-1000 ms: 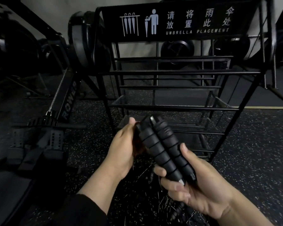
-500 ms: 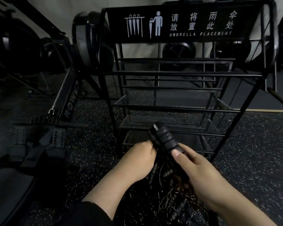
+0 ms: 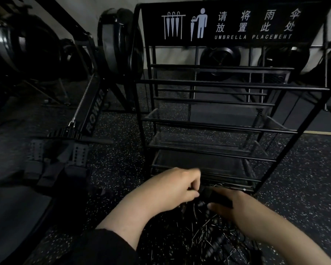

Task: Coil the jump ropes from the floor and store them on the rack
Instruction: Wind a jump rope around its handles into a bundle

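both hands (image 3: pixel 182 188) gripping rope handles (image 3: pixel 216 196), tangled ropes (image 3: pixel 208 236) below, rack (image 3: pixel 218 127) ahead

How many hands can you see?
2. The left hand is low in the middle, in front of the rack. The right hand is just beside it, holding black jump rope handles. No others show.

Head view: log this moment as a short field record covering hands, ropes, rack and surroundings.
left hand: fingers curled, pinching at the jump rope handles
right hand: grips the jump rope handles
rope pile: tangled on the floor below both hands
rack: black umbrella rack, shelves bare, just beyond the hands
sign: reads UMBRELLA PLACEMENT
rowing machine: left of the rack
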